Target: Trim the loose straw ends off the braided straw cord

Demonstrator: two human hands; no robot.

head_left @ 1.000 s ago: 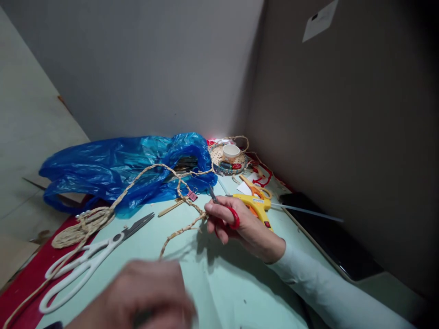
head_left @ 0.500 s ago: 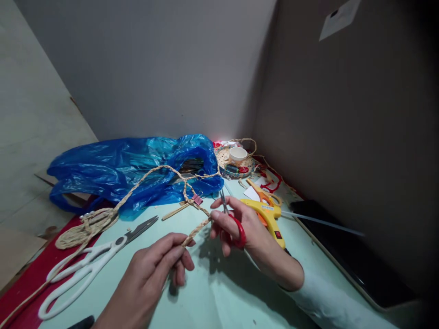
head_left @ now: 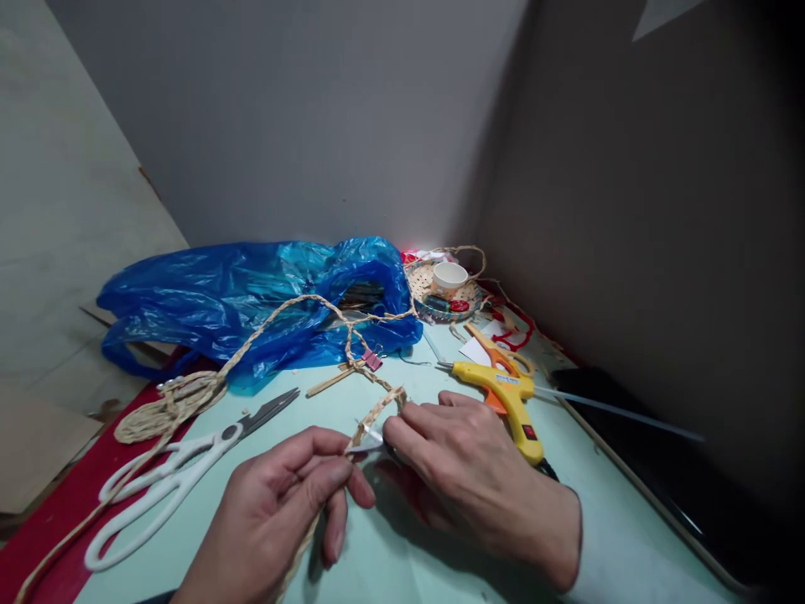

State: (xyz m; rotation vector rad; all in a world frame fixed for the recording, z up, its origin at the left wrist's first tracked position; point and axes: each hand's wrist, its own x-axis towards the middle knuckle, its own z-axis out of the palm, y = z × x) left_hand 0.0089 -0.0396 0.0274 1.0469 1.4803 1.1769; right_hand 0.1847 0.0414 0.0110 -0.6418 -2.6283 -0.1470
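Pinching the braided cord [head_left: 377, 408] between thumb and fingertips of the left hand [head_left: 277, 512], and gripping small scissors [head_left: 371, 448] in the right hand [head_left: 478, 470]; cannot tell the right fingers' placing on the handles, hidden from view. Half a second ago, held the scissors pointing away, with a red handle showing; now turned over, with bright blades brought to the cord just beside the left fingertips. A second ago, had the left hand blurred and off the cord.

Leading from the left fingertips up to a bend near the right knuckles, then back past a pink binder clip [head_left: 372, 359] toward a blue plastic bag [head_left: 251, 294]. Lying to the left, white-handled scissors [head_left: 220, 443], crossed by a strand from a coil of cord [head_left: 169, 411]. Just beyond the right hand, a yellow glue gun [head_left: 509, 390], overlapping orange scissors [head_left: 490, 346] behind. Farther back, a woven tray [head_left: 423, 281] with a white cup [head_left: 449, 277] in it.

Working low over a pale green tabletop [head_left: 390, 562], with the left hand's lower fingers loosely curled and the right hand's back turned up.
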